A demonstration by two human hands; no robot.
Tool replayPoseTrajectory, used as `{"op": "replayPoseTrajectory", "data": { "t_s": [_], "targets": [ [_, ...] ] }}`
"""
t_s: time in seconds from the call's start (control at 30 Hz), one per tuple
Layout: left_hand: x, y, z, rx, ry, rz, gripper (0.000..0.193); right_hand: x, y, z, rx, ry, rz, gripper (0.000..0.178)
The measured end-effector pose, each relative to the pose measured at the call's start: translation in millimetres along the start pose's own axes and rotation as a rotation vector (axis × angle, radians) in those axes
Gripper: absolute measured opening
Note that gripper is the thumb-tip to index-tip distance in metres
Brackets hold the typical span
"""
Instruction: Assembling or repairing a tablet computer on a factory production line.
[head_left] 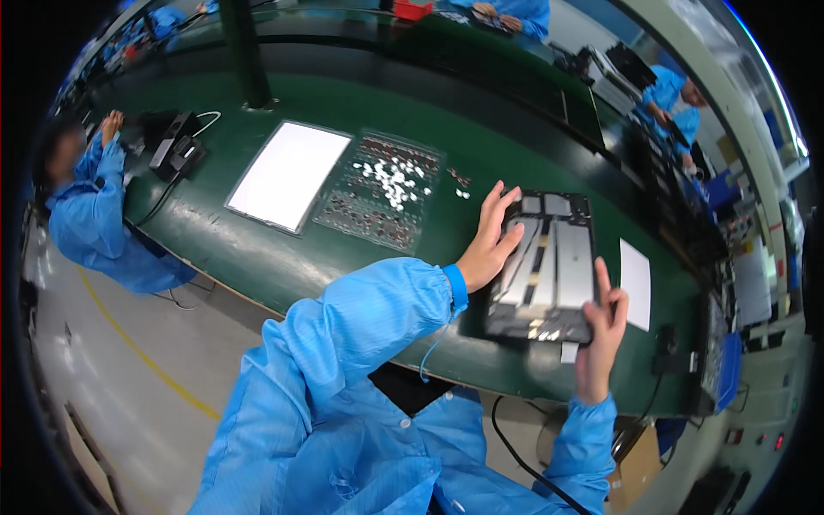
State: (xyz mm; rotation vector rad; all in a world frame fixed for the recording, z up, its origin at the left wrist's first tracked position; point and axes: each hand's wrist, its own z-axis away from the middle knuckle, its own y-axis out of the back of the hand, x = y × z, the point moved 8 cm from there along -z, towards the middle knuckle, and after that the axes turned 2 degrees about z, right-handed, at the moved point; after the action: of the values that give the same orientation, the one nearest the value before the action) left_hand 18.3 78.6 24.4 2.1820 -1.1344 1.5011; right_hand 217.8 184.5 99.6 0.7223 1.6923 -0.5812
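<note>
From far off, the biggest thing I see is the green table [472, 146]. Next is the flat black device [558, 257], with its shiny insides facing up, near the table edge closest to me. Its long way runs almost from 12 o'clock to 6 o'clock, with the top leaning a tiny bit toward 1. I can't tell if it is flat on the table or lifted a little. The clear tray [438, 163] of little bits is at 10 o'clock from the device, and the white sheet [287, 176] is past it, between 9 and 10. My left hand [491, 245] is at the device's upper left side, so the middle of the device is near 4 o'clock from it. Its fingers are spread at the edge, but I can't tell if they grip. My right hand [605, 322] holds the lower right edge, with the device's middle between 10 and 11 o'clock. Both hands are equally near. A white paper [635, 283] is just beside, near 3 o'clock. Smallest are the loose brown bits [460, 178], between 10 and 11.
</note>
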Motion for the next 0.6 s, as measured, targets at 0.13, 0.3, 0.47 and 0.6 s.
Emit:
{"op": "replayPoseTrajectory", "data": {
  "t_s": [0.13, 0.3, 0.47, 0.6],
  "targets": [
    [-2, 31, 1, 0.297, -0.031, 0.022, 0.047, 30, -8, -125, -0.069, -0.035, -0.144, 0.023],
    [-21, 11, -1, 0.146, 0.053, 0.065, 0.031, 111, -48, -284, -0.028, 0.08, -0.066, 0.037],
    [12, -5, -3, -0.192, 0.103, -0.088, 0.008, 165, -66, -356, 0.073, 0.072, 0.176, 0.049],
    [33, 23, -20, -0.086, -0.203, -0.553, 0.006, 166, -55, -350, 0.067, 0.273, 0.592, 0.045]
  ]
}}
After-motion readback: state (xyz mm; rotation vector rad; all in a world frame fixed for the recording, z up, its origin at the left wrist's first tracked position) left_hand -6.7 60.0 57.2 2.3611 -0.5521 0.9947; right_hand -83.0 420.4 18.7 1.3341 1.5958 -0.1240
